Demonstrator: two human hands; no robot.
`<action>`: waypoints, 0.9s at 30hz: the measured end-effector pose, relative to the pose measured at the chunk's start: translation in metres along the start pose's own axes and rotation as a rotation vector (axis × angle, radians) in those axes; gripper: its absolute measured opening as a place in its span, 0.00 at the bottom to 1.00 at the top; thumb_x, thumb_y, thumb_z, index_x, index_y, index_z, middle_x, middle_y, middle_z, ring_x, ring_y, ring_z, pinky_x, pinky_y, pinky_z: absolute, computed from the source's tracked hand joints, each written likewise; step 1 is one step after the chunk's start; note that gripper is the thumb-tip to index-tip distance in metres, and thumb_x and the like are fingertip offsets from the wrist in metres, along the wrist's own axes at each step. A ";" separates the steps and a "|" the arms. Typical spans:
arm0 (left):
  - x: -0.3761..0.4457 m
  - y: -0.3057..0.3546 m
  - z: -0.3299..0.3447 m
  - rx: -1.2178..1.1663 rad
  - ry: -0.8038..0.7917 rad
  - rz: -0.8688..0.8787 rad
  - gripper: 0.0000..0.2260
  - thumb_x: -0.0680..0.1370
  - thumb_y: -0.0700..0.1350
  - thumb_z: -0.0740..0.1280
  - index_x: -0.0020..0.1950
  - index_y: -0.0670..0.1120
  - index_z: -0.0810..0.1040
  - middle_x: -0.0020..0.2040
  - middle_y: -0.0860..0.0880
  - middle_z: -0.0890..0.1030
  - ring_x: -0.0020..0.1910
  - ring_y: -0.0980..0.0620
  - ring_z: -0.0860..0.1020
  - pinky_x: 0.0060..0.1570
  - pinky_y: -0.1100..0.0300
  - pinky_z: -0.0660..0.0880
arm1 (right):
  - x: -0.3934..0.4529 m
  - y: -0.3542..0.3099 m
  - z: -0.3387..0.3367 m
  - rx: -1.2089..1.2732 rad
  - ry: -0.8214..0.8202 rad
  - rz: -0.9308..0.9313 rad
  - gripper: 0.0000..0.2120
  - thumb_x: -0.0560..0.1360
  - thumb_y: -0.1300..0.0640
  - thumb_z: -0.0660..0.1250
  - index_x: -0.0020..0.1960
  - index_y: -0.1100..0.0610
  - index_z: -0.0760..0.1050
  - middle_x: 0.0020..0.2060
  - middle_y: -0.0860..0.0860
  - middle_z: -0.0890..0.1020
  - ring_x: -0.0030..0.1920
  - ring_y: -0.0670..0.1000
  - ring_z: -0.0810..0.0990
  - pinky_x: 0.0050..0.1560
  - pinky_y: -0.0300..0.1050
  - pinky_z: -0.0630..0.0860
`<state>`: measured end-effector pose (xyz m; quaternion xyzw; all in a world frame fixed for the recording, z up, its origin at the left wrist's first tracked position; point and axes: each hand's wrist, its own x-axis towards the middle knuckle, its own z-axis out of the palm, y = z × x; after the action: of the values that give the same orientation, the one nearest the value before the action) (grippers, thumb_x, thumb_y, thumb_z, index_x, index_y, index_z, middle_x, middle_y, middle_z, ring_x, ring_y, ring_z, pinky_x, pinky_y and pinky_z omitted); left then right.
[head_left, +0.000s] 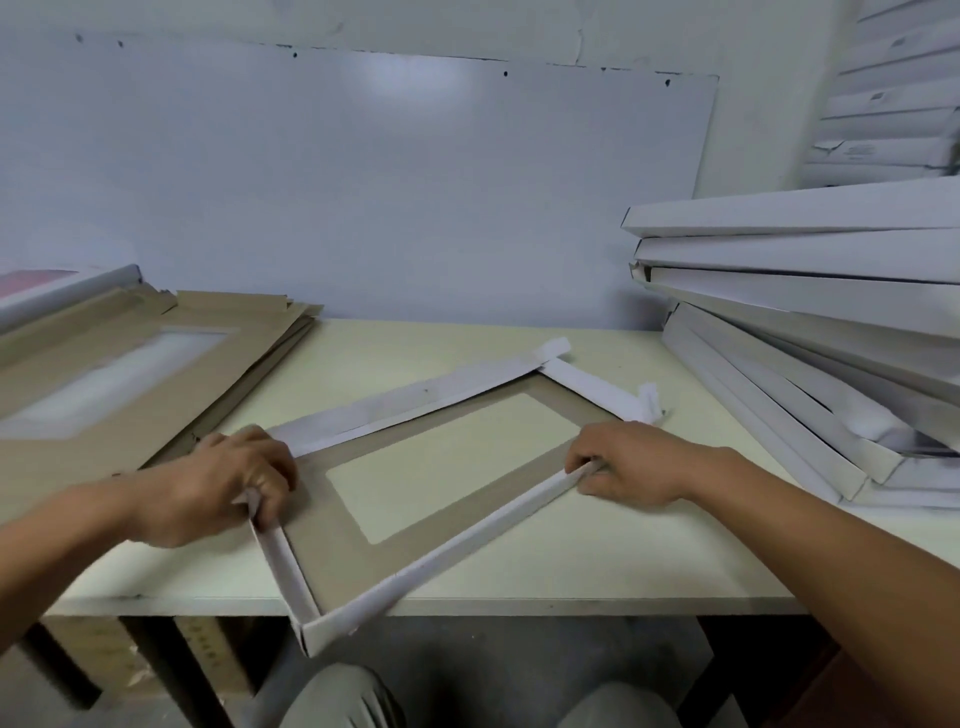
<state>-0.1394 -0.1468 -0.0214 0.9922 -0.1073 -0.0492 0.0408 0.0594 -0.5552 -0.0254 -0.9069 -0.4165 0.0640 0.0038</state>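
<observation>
At the near edge of the table (597, 561), the windowed box blank (332, 545) lies flat, one corner overhanging. My left hand (223, 483) grips the short side wall (283, 566); my right hand (628, 465) pinches the long wall (467, 540) at its end. I should hold both walls upright, crease firmly along the score, then raise the far flaps (415, 397), which lie flat.

l hand (228, 480) covers the box blank (332, 540) corner; white box stack (810, 332) cut off at r edge.
</observation>
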 end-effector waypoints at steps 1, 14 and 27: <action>0.001 -0.004 -0.003 0.095 0.039 -0.071 0.18 0.72 0.37 0.66 0.39 0.64 0.77 0.57 0.66 0.72 0.62 0.63 0.65 0.55 0.58 0.63 | 0.003 -0.004 0.001 -0.043 -0.012 0.003 0.05 0.79 0.48 0.64 0.54 0.45 0.75 0.49 0.42 0.76 0.51 0.47 0.75 0.56 0.49 0.74; 0.053 0.140 0.040 -0.301 0.491 0.225 0.19 0.73 0.40 0.67 0.63 0.53 0.75 0.61 0.53 0.70 0.60 0.54 0.72 0.59 0.64 0.69 | 0.065 -0.118 0.012 0.437 0.001 0.135 0.06 0.72 0.66 0.67 0.39 0.57 0.77 0.31 0.50 0.74 0.32 0.51 0.71 0.31 0.41 0.67; 0.060 0.136 0.056 -0.261 0.395 0.405 0.12 0.77 0.35 0.66 0.58 0.43 0.82 0.55 0.47 0.81 0.58 0.48 0.78 0.56 0.54 0.75 | 0.078 -0.100 0.018 1.213 0.128 0.407 0.07 0.78 0.64 0.65 0.49 0.67 0.78 0.34 0.58 0.80 0.28 0.51 0.81 0.31 0.41 0.79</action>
<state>-0.1153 -0.2958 -0.0695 0.9274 -0.2856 0.1403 0.1969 0.0318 -0.4315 -0.0462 -0.8066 -0.1250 0.2333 0.5286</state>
